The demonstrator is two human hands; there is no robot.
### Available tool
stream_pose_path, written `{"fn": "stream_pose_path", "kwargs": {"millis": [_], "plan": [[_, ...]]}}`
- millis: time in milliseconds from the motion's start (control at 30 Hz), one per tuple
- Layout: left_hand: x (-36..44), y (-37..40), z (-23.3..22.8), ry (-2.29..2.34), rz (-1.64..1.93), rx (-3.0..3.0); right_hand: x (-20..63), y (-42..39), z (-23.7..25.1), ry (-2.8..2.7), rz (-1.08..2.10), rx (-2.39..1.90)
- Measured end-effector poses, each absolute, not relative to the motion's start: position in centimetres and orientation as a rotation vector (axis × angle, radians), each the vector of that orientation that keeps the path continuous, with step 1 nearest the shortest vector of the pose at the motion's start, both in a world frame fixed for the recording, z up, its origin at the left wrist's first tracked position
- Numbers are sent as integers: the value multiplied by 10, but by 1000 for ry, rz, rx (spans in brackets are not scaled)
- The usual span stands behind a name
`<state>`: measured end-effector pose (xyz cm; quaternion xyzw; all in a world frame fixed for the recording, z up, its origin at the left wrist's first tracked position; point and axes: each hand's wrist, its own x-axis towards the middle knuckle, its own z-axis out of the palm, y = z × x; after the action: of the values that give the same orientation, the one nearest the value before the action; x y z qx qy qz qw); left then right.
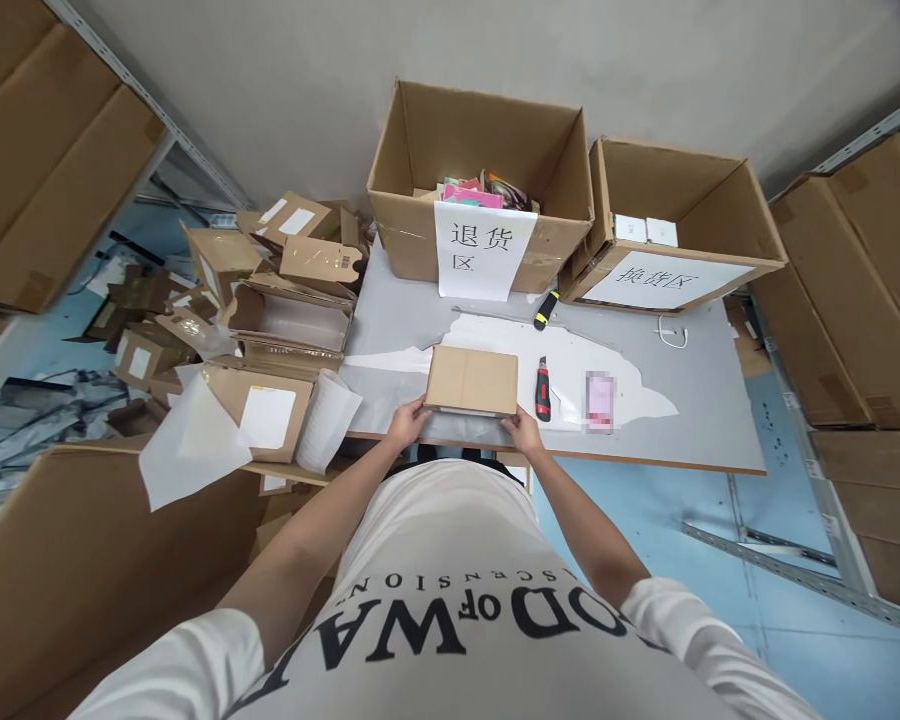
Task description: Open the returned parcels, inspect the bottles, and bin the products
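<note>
A small brown cardboard box [472,380] is held level at the front edge of the grey-topped table [690,375]. My left hand [407,422] grips its near left corner, and my right hand [523,432] grips its near right corner. The fingers of both hands are partly hidden at the box's underside. Just right of the box lies a red and black utility knife [543,390]. Beyond that, a pink, blurred-out item [600,402] rests on the white patch of the table. A yellow and black utility knife [546,310] lies farther back.
Two large open cartons stand at the back: one [405,235] with colourful packages and a paper sign [486,250], another [690,210] with white boxes. Opened boxes [292,320] pile up on the left. A white loop [673,333] lies at right. Stacked cartons [855,290] stand beyond.
</note>
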<state>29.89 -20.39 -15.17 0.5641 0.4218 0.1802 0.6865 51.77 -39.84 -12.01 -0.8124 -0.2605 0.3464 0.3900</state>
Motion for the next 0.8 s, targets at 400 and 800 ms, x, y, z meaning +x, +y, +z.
{"fn": "stream_pose_path", "kwargs": {"millis": [400,800], "plan": [[299,-196,-121,988,389,1593,522,-393,-94,-779,792,-2213],[313,-181,-81,955,542,1674,545,-376,-55,-727,593,-2253]]}}
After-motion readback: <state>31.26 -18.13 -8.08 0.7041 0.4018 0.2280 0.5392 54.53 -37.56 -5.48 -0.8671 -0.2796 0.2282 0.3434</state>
